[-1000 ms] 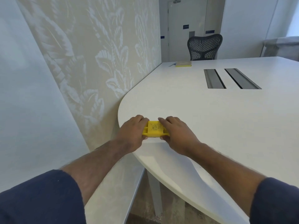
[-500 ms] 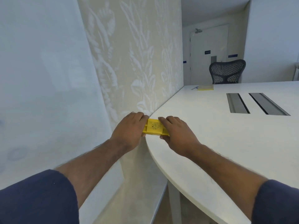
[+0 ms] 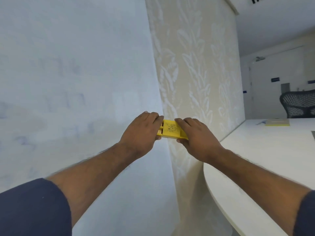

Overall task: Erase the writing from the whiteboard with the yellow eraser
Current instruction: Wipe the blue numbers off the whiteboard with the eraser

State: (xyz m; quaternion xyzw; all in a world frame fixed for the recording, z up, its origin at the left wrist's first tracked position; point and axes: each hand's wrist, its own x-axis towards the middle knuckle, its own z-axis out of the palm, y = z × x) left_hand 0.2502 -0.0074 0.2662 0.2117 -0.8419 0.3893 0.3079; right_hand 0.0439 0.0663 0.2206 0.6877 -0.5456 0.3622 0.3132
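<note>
Both hands (image 3: 170, 135) grip yellow eraser (image 3: 171, 129); label print seems unreadable.

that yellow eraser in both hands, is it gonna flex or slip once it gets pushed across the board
The yellow eraser looks like a flat, hard plastic block, so it probably stays stiff. The left hand and right hand pinch its two ends with no visible strain, which suggests it is light. Its smooth top may be a little slippery; the whiteboard itself looks glossy.
</note>
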